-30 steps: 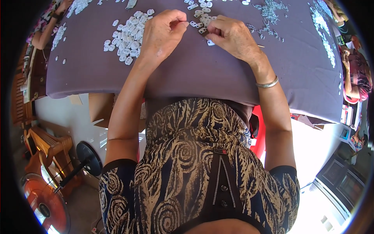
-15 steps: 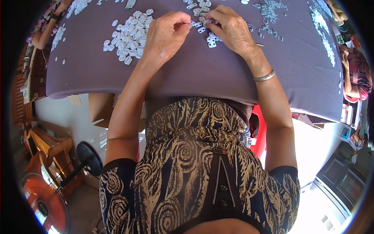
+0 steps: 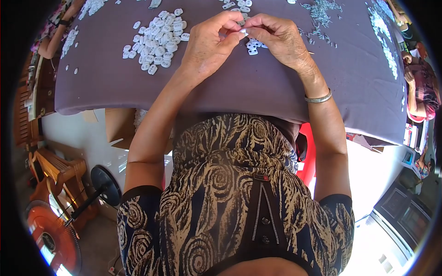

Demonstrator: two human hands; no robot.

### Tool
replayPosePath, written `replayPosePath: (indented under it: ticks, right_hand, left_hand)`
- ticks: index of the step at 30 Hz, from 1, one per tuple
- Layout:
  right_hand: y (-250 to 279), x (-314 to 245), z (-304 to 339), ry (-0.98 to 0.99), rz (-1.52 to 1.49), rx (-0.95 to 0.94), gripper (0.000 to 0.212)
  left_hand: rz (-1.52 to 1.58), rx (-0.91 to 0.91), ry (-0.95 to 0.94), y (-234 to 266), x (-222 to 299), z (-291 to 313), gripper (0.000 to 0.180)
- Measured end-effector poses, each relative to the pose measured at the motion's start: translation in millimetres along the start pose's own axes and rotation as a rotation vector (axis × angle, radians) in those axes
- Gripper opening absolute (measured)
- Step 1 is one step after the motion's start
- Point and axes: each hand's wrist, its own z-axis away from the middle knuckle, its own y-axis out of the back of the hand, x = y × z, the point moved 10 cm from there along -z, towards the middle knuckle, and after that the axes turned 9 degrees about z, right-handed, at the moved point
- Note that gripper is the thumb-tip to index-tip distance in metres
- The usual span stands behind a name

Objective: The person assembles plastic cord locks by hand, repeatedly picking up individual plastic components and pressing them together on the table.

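White, a small piece (image 3: 244,32) is pinched between the fingertips of the left hand (image 3: 209,43) and right hand (image 3: 284,43), to the right of the heap of white ovals (image 3: 159,41). Farther right of that heap lie a few white tiles (image 3: 252,46), then thin silvery bits (image 3: 324,18); beneath the heap spreads purplish-grey cloth (image 3: 258,92).

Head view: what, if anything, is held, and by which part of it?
A small white piece, held between left grip and right grip; which part cannot be told.
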Motion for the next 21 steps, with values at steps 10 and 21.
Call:
replayPosePath:
  ticks: [10, 21]
  right_hand:
    - [28.5, 15.3, 2.7, -0.084, 0.247, -0.028, 0.012]
    - [12.7, 7.2, 10.0, -0.028, 0.335, -0.225, 0.012]
  left_hand:
    - [-0.206, -0.224, 0.132, -8.9, -23.5, 5.4, 0.017]
    - [-0.284, -0.065, -0.090, 0.0, -0.4, 0.8, 0.013]
